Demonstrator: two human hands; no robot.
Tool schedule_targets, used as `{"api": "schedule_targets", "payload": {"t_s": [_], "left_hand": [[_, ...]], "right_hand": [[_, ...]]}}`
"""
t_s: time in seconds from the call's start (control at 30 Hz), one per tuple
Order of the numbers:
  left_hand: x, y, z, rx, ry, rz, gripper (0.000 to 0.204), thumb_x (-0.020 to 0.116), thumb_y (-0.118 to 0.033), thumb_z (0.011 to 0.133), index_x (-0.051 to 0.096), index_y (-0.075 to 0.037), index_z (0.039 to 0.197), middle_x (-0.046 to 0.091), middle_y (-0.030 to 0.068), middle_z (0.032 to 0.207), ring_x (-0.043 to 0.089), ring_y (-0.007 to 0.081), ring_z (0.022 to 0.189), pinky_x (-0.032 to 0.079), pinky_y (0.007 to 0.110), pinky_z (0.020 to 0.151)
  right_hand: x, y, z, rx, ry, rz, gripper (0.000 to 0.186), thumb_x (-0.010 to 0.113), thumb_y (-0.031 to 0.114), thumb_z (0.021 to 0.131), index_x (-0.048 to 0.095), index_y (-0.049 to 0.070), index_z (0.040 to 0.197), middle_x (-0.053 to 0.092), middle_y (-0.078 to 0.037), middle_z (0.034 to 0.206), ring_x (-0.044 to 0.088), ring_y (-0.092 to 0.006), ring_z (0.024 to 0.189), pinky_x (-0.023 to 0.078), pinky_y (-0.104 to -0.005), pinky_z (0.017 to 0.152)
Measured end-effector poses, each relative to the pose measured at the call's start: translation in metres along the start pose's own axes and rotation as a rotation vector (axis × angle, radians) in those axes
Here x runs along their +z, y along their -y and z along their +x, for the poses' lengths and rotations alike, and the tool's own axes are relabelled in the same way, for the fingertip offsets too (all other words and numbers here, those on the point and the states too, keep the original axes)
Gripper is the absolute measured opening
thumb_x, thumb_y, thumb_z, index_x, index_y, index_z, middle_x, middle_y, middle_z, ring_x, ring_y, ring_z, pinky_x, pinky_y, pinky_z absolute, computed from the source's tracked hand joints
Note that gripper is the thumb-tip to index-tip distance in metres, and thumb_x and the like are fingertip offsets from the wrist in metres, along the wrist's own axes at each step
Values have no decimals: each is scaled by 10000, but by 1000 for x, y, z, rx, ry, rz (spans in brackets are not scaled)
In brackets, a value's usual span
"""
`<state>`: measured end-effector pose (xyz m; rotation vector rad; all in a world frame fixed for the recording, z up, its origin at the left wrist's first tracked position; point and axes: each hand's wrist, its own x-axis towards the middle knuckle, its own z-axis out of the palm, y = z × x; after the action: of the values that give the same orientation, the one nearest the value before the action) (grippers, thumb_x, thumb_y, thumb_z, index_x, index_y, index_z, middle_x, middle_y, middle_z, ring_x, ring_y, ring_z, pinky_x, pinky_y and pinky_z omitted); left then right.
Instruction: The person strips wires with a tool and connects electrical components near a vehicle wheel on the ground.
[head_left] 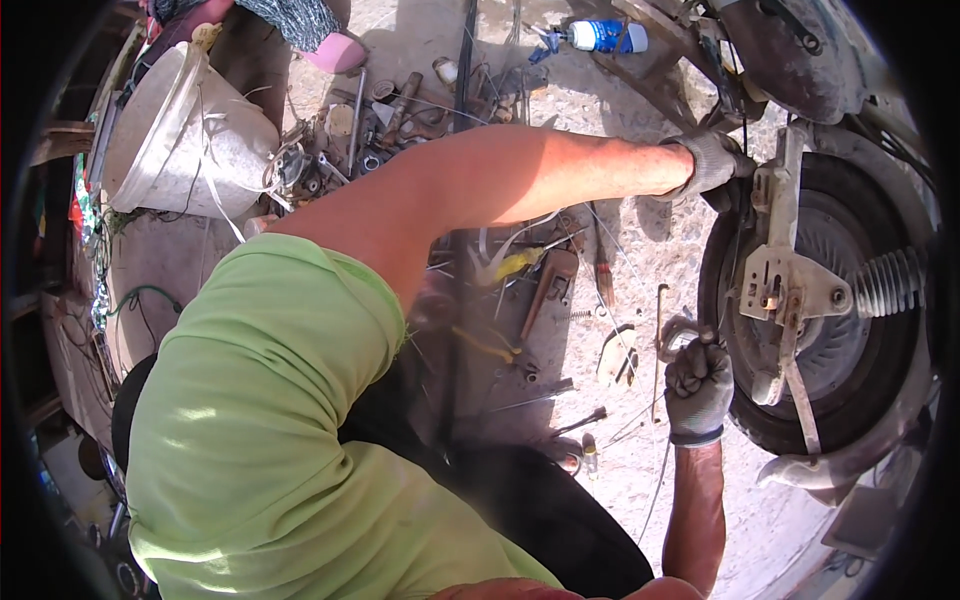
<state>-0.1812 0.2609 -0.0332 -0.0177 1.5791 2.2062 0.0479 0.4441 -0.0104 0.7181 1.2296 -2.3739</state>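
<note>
A small motor-vehicle wheel with a black tyre (745, 405) lies at the right. Across it runs a pale metal arm with a bracket (768, 285), and a coil spring (890, 283) joins on the right. My left hand (708, 163), in a grey glove, reaches to the upper end of that arm. Its fingers are bent around something dark by the tyre's edge; what it is stays hidden. Lower down, my right hand (698, 392), gloved too, is curled into a fist beside the tyre. A round metal piece (680, 338) shows just past its knuckles; whether the fist holds anything cannot be made out.
Loose tools and metal parts lie over the ground, among them a pipe wrench (550, 290) and a thin rod (659, 350). A dirty white bucket (190, 140) leans at the far left. A blue-and-white bottle (608, 36) lies at the back. Another person's pink-covered foot (336, 53) is at the top.
</note>
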Motion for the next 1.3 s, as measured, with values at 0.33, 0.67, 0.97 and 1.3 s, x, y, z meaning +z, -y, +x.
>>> {"api": "schedule_targets", "payload": {"t_s": [0.33, 0.67, 0.97, 1.3], "left_hand": [[0, 1, 4, 30, 51, -29, 292, 660, -251, 993, 711, 31, 1049, 747, 122, 845, 703, 217, 608, 597, 321, 549], [-23, -9, -11, -80, 165, 104, 329, 678, -267, 976, 719, 24, 1124, 758, 102, 994, 711, 175, 762, 603, 314, 701], [-34, -4, -78, -239, 379, 348, 388, 656, -364, 991, 736, -13, 1134, 758, 109, 991, 718, 185, 810, 599, 338, 694], [-64, 8, -138, -438, 488, 374, 291, 610, -311, 1024, 764, -64, 1038, 758, 49, 981, 669, 123, 722, 531, 282, 674]], "right_hand": [[-11, -2, 2, -11, 35, 17, 174, 576, 244, 949, 594, 88, 1025, 464, 33, 656, 282, -32, 438, 247, -186, 400], [3, -10, 7, 96, 134, -125, 208, 544, 207, 946, 563, 46, 1076, 454, 12, 711, 385, -77, 512, 336, -216, 475], [23, -44, 23, 67, 238, -364, 263, 549, 186, 1008, 637, 5, 1177, 686, -76, 864, 624, -141, 696, 503, -275, 648], [36, -44, 9, 21, 311, -736, 399, 627, 221, 992, 602, -16, 1312, 704, -100, 1189, 652, -172, 1081, 506, -330, 938]]}}
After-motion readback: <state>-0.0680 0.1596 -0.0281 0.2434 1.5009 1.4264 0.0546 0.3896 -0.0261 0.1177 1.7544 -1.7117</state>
